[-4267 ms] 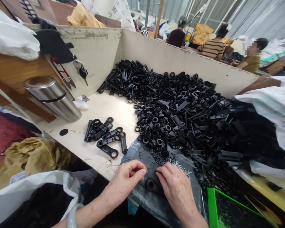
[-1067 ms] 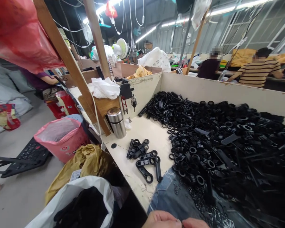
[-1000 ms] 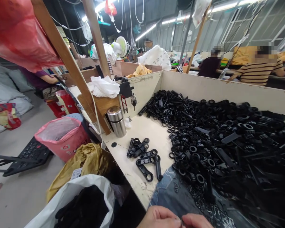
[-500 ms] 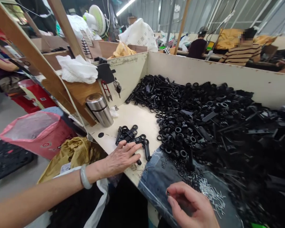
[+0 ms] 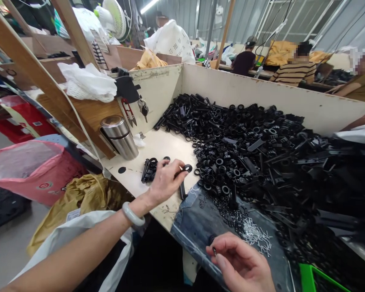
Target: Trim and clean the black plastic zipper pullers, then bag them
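Observation:
My left hand (image 5: 167, 180), with a pale bangle (image 5: 133, 214) at the wrist, pinches a black plastic part with a ring end (image 5: 187, 168) over the white worktop. Beside it lie several similar black parts (image 5: 148, 170), partly hidden by the fingers. My right hand (image 5: 241, 259) is closed in a pinch around a tiny dark piece (image 5: 214, 250), too small to name, above the denim cloth (image 5: 197, 227). Near that hand, small silver pins (image 5: 255, 235) lie heaped on the denim, with tiny black pieces (image 5: 228, 215) next to them.
A large pile of black plastic parts (image 5: 237, 146) covers the right of the worktop (image 5: 170, 146). At the left stand a steel flask (image 5: 120, 138) and hanging red-handled snips (image 5: 128, 112). A pink sack (image 5: 33, 166) is on the floor side. A green frame (image 5: 308, 275) shows bottom right; people sit beyond the partition.
My left hand has risen from the black parts and closed on one, its ring end now showing at the fingertips. My right hand keeps its pinch. The view has shifted to the right.

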`<state>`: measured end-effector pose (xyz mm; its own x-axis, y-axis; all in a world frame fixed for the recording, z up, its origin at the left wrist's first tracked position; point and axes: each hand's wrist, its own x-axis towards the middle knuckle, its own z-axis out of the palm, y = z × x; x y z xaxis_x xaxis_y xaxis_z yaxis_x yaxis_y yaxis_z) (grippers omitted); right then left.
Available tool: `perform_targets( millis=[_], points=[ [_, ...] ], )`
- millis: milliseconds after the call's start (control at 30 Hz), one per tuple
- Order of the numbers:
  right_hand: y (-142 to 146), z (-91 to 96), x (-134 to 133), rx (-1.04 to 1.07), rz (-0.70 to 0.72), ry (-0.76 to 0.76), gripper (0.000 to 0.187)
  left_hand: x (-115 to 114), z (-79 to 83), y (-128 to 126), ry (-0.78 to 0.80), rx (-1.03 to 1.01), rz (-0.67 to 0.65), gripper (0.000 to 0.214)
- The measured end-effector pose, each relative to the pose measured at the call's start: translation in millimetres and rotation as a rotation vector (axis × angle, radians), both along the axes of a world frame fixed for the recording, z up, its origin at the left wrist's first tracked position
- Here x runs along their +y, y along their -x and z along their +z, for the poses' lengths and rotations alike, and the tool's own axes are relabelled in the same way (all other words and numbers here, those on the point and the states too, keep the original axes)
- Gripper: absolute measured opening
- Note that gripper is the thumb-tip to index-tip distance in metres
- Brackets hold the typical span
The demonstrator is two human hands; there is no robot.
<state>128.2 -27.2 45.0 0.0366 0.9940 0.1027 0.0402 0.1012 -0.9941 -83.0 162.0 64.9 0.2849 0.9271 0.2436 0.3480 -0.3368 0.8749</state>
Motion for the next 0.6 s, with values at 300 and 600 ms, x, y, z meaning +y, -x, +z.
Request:
perform_targets(
  millis=[300,600],
  points=[
    [-1.6,5.2,5.2,-0.007,0.063,-0.032,0.014,8.2,45.4,32.3,0.264,-0.463,0.152,0.032],
    [4.1,24.6,16.7,-0.353,0.07,-0.193,0.013,-134.6,10.5,-38.0,1.176,-0.775,-0.096,0.038]
  ],
)
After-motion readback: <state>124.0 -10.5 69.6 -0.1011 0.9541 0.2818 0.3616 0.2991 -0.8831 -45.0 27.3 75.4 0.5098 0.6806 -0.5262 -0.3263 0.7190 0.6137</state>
